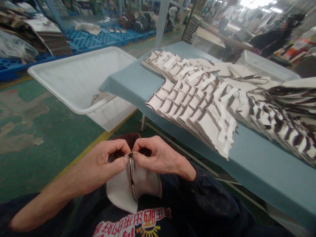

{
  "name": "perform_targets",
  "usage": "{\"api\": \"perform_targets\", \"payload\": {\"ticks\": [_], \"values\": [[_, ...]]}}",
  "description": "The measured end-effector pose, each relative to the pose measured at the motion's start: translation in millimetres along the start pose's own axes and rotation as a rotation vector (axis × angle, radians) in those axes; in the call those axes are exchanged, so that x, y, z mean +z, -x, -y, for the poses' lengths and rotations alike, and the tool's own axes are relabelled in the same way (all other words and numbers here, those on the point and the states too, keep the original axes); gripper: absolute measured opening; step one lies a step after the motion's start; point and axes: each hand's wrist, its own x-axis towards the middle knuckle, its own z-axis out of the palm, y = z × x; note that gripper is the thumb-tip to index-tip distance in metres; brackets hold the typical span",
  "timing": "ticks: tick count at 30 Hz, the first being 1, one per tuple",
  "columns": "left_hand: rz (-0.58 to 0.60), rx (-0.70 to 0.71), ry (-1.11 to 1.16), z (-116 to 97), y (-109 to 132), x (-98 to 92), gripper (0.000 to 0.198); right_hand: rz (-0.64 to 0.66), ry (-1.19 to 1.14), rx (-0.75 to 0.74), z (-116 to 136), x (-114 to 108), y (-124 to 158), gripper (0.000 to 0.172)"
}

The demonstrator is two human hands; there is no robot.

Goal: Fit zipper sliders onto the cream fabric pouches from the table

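A white fabric piece with dark brown edging (123, 189) lies against my dark clothing, low in the centre of the view. Its two halves meet at a seam running down the middle. My left hand (111, 159) pinches the top of that seam between thumb and forefinger. From the right, my right hand (154, 154) pinches the same edge, its fingertips nearly touching those of the left. Behind both hands a dark reddish-brown part (127, 139) shows. The other fingers are curled and partly hidden.
A blue-grey table (249, 156) holds overlapping stacks of white, brown-edged fabric pieces (185, 98) on the right. A large white bin (59, 85) stands beyond it at left. Blue pallets (84, 39) carry goods behind. A person in dark clothing (270, 41) is at the upper right.
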Motion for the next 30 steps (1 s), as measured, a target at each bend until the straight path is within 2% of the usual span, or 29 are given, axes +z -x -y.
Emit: {"api": "perform_targets", "payload": {"ticks": [3,5,8,10,13,15,19,25,30], "values": [[0.080,-0.089,0.027,-11,0,-4.1,0.035,0.008,0.064,-0.003,-4,0,-1,0.012],[0.085,-0.136,0.077,-17,2,-6.8,0.041,-0.078,0.131,-0.059,-6,0,1,0.005],[-0.002,-0.122,0.086,-19,8,-8.2,0.042,-0.314,0.265,-0.195,-5,2,11,0.007],[-0.092,-0.048,0.023,-15,12,-6.7,0.041,-0.398,0.340,-0.216,-3,7,19,0.007],[-0.215,0.052,-0.059,-9,18,-1.6,0.042,-0.359,0.345,-0.128,0,18,28,0.014],[-0.249,0.078,-0.091,-7,21,2.0,0.041,-0.331,0.314,-0.096,0,25,29,0.014],[-0.271,0.115,-0.147,-12,24,5.9,0.031,-0.325,0.275,-0.114,0,29,28,0.014],[-0.303,0.198,-0.220,-19,24,7.2,0.024,-0.322,0.183,-0.056,9,25,32,0.017],[-0.322,0.239,-0.222,-21,24,13.1,0.026,-0.262,-0.049,0.153,14,25,32,0.013]]}}
